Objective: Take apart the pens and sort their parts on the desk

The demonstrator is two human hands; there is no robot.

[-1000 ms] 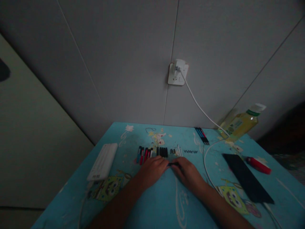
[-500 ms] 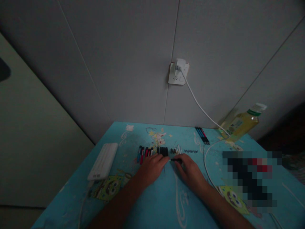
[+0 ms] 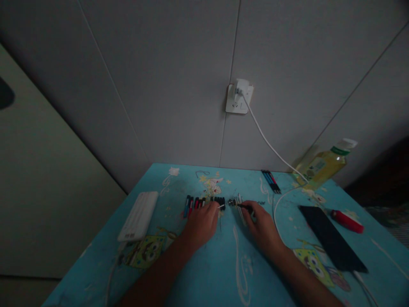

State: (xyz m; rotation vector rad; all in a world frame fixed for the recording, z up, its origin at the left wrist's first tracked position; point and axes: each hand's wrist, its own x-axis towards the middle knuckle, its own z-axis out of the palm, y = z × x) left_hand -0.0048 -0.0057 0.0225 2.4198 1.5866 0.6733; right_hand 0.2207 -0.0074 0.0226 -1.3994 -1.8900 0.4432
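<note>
Stick (image 3: 221, 206), thin and white, jutted from the pinched fingers of the left hand (image 3: 201, 224), over the table near its middle. Apart from it, the right hand (image 3: 262, 224) gripped a slim black tube (image 3: 245, 207) between thumb and fingers. Crowded just beyond were coloured barrels (image 3: 187, 206), stubby black sleeves (image 3: 219, 199), tiny dark bits (image 3: 230, 202) and narrow white rods (image 3: 239, 198). The left hand covered some barrel ends; the right partly hid the rods and a dark row beside them, too small to make out. Dim light blurred the tube's tip.

Farther off lay slender pens (image 3: 271, 182), a ribbed-looking white power bank (image 3: 139, 216), a flat black slab (image 3: 332, 238) and a rounded red object (image 3: 347, 221). A smooth white cable (image 3: 266, 143) looped from the wall socket (image 3: 235, 106) past a clear bottle (image 3: 324, 167) of yellow liquid. Cartoon prints patterned the blue table (image 3: 207, 277); its near edge was cut off.
</note>
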